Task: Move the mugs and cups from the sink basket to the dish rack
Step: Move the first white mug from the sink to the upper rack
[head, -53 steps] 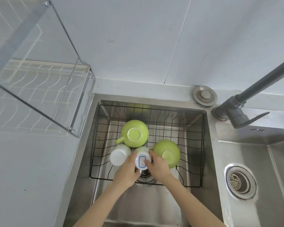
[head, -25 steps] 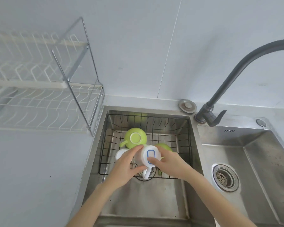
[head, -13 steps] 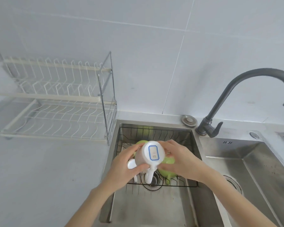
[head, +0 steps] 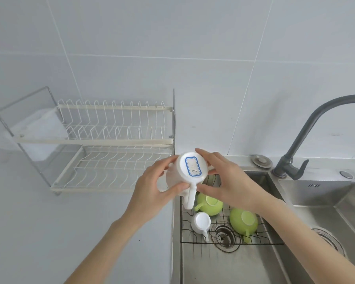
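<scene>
I hold a white mug (head: 190,174) upside down in both hands, its base with a blue-framed label facing me and its handle pointing down. My left hand (head: 152,191) grips its left side, my right hand (head: 223,181) its right. The mug hangs above the sink's left rim, just right of the white two-tier dish rack (head: 103,140). Below, the black wire sink basket (head: 271,236) holds a small white cup (head: 201,222) and two green cups (head: 210,203) (head: 243,221), all upside down.
The grey counter (head: 49,232) lies left of the steel sink. A dark faucet (head: 307,130) arches at the right over a second basin (head: 336,212). A round steel cap (head: 261,160) sits behind the sink. A drain (head: 225,235) lies under the basket.
Both hands lifted the white mug out of the sink basket and carried it up and left toward the dish rack. The view has tilted up to show the whole rack.
</scene>
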Motion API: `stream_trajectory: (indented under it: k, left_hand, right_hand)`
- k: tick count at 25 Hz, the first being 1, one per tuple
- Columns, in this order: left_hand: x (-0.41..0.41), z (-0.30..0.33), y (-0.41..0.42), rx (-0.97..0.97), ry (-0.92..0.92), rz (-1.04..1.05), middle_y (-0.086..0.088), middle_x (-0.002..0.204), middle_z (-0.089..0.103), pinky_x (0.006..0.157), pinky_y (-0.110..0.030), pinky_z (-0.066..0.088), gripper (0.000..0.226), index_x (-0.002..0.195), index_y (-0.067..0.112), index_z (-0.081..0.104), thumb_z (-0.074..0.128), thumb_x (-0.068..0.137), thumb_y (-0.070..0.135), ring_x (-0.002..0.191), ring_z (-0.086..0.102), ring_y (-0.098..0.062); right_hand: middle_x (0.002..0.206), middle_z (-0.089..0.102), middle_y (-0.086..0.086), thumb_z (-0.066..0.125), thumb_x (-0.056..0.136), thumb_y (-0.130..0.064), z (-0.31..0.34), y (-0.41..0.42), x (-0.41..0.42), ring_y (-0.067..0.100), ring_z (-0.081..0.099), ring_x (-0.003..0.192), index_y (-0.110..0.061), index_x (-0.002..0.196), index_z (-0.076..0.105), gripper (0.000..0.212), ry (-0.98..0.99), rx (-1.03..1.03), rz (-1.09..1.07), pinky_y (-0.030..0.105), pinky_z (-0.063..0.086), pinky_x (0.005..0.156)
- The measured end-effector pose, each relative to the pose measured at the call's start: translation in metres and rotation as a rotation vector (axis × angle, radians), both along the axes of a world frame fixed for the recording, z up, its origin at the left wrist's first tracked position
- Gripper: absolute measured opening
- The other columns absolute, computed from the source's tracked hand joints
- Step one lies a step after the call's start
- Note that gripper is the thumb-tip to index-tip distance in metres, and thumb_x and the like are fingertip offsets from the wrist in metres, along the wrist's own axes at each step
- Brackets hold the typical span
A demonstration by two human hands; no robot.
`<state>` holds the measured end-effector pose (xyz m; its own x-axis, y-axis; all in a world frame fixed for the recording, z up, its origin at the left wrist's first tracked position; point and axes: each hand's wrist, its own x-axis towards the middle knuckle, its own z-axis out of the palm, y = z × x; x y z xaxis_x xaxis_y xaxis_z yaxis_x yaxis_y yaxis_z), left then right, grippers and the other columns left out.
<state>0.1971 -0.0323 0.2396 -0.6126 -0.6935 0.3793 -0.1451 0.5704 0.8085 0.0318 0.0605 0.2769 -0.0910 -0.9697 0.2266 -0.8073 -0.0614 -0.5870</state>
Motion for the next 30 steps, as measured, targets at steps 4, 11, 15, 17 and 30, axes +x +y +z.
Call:
stream_trajectory:
  k: [4,11,15,17,30]
  left_hand:
    - [0.017,0.031,-0.026,-0.061,0.005,-0.011,0.031,0.111,0.055,0.091,-0.008,0.040,0.049,0.106,0.057,0.041,0.059,0.060,0.058,0.106,0.054,0.002]
    - [0.031,0.088,-0.079,-0.153,0.065,-0.012,0.033,0.101,0.052,0.079,0.002,0.040,0.049,0.107,0.039,0.050,0.067,0.063,0.050,0.087,0.053,0.022]
    - [0.029,0.112,-0.112,-0.176,0.013,0.018,0.021,0.105,0.054,0.076,0.000,0.040,0.046,0.118,0.019,0.052,0.069,0.076,0.028,0.087,0.054,0.012]
    - [0.026,0.118,-0.127,-0.164,-0.032,0.016,0.015,0.108,0.055,0.079,-0.006,0.041,0.045,0.119,0.017,0.052,0.068,0.078,0.028,0.090,0.056,0.000]
    - [-0.008,0.085,-0.217,0.088,-0.337,-0.078,-0.003,0.134,0.052,0.084,-0.022,0.040,0.051,0.127,0.012,0.043,0.064,0.082,0.023,0.114,0.058,-0.022]
  right_hand:
    - [0.110,0.049,-0.006,0.073,0.076,-0.021,0.034,-0.024,0.017,0.011,0.055,0.097,-0.019,0.134,0.043,0.065,0.054,-0.070,0.012,0.004,0.040,0.089]
    - [0.124,0.052,0.009,0.073,0.077,-0.021,0.103,-0.076,0.032,0.018,0.057,0.104,-0.012,0.134,0.043,0.065,0.236,-0.102,0.041,0.016,0.043,0.094]
    - [0.128,0.049,0.009,0.070,0.080,-0.028,0.129,-0.111,0.032,0.024,0.056,0.112,-0.014,0.139,0.036,0.069,0.370,-0.032,0.027,0.031,0.045,0.100]
    - [0.130,0.048,0.008,0.067,0.081,-0.032,0.135,-0.129,0.030,0.023,0.055,0.113,-0.016,0.142,0.031,0.072,0.434,0.019,0.023,0.035,0.044,0.101]
    - [0.130,0.054,0.009,0.065,0.081,-0.038,0.096,-0.236,0.002,0.027,0.050,0.118,-0.018,0.138,0.035,0.068,0.551,0.346,0.045,0.042,0.044,0.100]
